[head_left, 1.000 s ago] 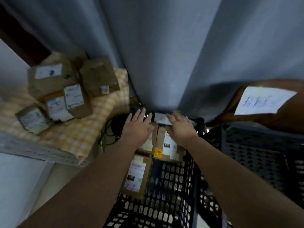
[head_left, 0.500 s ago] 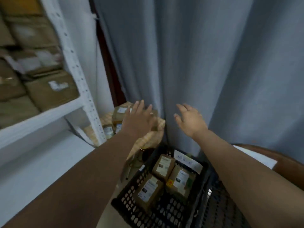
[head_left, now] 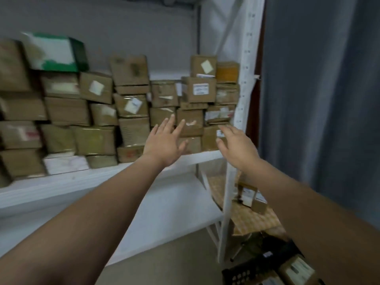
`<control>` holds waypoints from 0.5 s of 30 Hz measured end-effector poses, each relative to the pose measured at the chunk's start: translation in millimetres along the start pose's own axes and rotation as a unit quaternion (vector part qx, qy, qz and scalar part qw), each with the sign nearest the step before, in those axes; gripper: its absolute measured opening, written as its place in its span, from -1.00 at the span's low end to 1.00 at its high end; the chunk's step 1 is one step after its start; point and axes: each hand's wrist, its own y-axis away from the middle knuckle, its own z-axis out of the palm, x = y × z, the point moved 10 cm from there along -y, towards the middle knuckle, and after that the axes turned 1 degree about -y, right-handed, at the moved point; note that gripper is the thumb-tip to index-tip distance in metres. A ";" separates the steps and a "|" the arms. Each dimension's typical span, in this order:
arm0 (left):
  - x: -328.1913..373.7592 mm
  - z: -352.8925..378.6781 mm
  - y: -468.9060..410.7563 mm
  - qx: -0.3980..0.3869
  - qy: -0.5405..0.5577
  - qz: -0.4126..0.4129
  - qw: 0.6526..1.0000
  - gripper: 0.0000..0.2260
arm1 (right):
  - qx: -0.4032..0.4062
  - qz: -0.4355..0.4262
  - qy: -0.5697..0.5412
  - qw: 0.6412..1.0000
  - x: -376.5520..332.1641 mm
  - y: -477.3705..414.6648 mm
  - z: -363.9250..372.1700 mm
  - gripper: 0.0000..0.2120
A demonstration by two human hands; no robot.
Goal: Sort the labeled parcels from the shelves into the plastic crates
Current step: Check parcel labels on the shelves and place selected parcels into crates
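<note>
Left hand [head_left: 164,140] and right hand [head_left: 236,145] are spread open and empty, near the parcels [head_left: 133,130] stacked on the shelf [head_left: 102,177]. Cartons are judged stiff, light, tape-slick — best gripped on opposite sides.

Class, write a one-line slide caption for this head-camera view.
Left hand and right hand, open and empty, reach toward parcels stacked on a shelf; a crate sits lower right.

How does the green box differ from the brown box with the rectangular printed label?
The green box is green and white; the brown box is plain cardboard. The green box tops the left stacks and looks wider; the brown box sits further right, a smaller box on it. The brown box shows a white label; the green box is too blurred to tell. Both are stacked on the shelf.
</note>
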 end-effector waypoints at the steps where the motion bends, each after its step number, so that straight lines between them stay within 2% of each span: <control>1: -29.5 -11.0 10.6 0.004 -0.011 -0.016 1.000 -0.44 | 0.000 -0.017 -0.010 1.000 -29.9 -7.4 5.7 -0.51; 8: -223.6 -86.7 104.3 0.045 -0.071 -0.097 0.992 -0.44 | 0.036 -0.119 -0.077 0.989 -252.6 -30.5 37.6 -0.53; 15: -410.8 -146.5 215.6 0.073 -0.110 -0.162 0.978 -0.44 | 0.042 -0.181 -0.168 0.968 -472.2 -32.2 88.9 -0.53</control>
